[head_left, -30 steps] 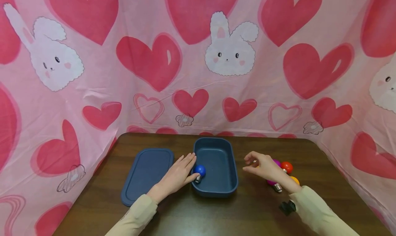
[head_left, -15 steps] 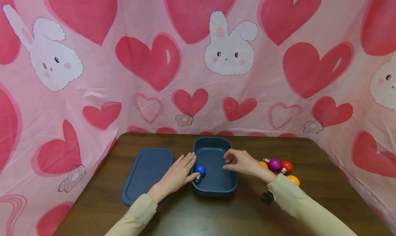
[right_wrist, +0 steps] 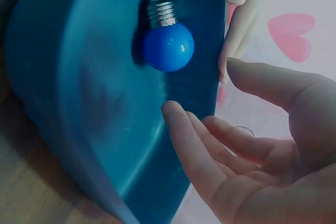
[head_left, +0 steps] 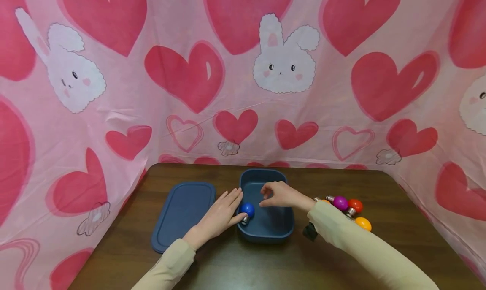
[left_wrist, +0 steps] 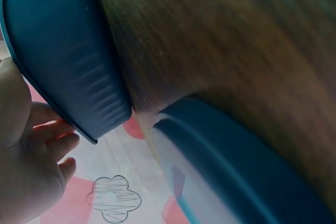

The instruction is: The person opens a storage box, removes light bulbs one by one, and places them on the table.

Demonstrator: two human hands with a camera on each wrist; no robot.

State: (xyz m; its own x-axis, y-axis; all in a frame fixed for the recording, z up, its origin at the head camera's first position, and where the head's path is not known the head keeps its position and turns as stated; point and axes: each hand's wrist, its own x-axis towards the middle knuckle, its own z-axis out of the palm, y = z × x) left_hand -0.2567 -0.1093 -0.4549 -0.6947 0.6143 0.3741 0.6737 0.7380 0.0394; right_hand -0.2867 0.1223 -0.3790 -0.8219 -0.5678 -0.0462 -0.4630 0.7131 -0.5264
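My left hand (head_left: 218, 212) rests along the left rim of a dark blue plastic box (head_left: 267, 229), its fingers straight. In the left wrist view, fingers of the left hand (left_wrist: 26, 156) lie along the outer edge of the box. Inside the box, near its left wall, lies a blue light bulb (head_left: 247, 210) with a metal screw base. My right hand (head_left: 281, 195) hovers over the box, to the right of this bulb. In the right wrist view, thumb and fingers stand apart with nothing between them, and the blue bulb (right_wrist: 168, 47) lies beyond the fingertips.
A dark blue lid (head_left: 184, 216) lies left of the box. To the right are several bulbs, among them a purple bulb (head_left: 340, 203), a red bulb (head_left: 355, 205) and an orange bulb (head_left: 363, 224), partly hidden by the right sleeve. A patterned pink cloth (head_left: 265, 134) stands behind the table.
My right hand has moved left from beside the loose bulbs to above the box. The left hand and the blue bulb have stayed in place.
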